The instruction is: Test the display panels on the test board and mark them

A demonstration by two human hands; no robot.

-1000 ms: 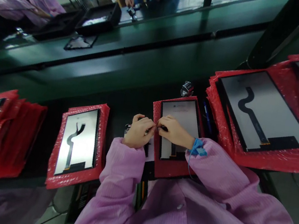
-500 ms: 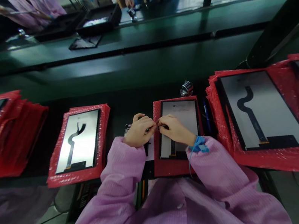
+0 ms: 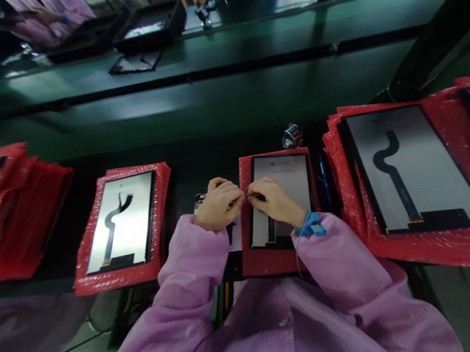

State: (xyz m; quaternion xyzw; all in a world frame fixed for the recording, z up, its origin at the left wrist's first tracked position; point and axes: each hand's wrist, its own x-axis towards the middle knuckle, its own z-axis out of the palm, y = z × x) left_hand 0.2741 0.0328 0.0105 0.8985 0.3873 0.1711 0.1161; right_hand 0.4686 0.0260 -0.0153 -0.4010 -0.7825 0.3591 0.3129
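My left hand (image 3: 219,204) and my right hand (image 3: 273,200) meet fingertip to fingertip over the left edge of a display panel (image 3: 283,169). Both are closed in a pinch; what lies between the fingers is too small to make out. The panel rests on a red bubble-wrap sheet (image 3: 265,265), its grey back upward, with part of a dark flex cable (image 3: 271,230) showing below my right hand. A blue band (image 3: 313,225) circles my right wrist. Under my left hand, a white item (image 3: 236,239) is partly covered.
Left of me lies another panel (image 3: 122,226) on red wrap, beside a red wrap stack (image 3: 24,219). At right are stacked panels (image 3: 421,165), with a blue pen (image 3: 325,176) alongside. A shiny metal object (image 3: 292,136) sits behind my panel. Co-workers stand across the green bench (image 3: 231,91).
My hands keep the same pinch, almost in place. The view has shifted slightly. Across the bench, the hands of the co-worker in pink have moved.
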